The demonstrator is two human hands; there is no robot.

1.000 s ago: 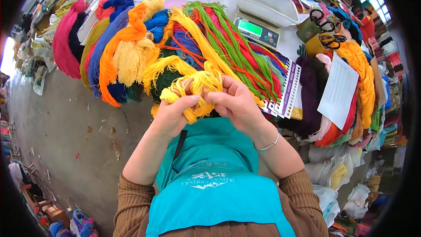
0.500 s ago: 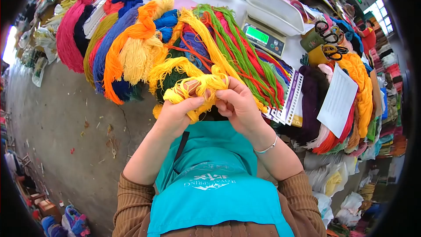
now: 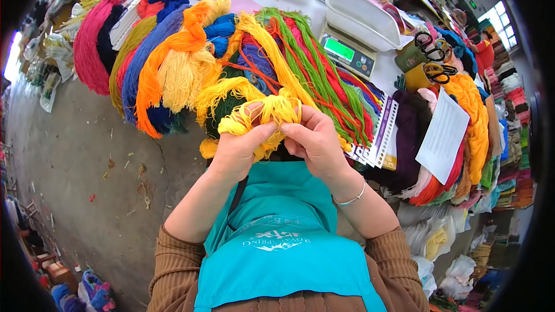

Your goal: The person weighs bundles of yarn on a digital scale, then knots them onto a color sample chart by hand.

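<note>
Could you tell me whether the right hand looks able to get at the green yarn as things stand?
Probably yes: the green yarn lies mostly uncovered just beyond the right hand, though its fingers are pinching yellow yarn.

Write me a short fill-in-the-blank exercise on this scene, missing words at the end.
The left hand and right hand hold yarn coloured ____.
The silvery bracelet circles the ____ wrist.
The lit display of the digital scale glows ____.
The lettering on the turquoise apron is ____.

Missing words: yellow; right; green; white.
</note>
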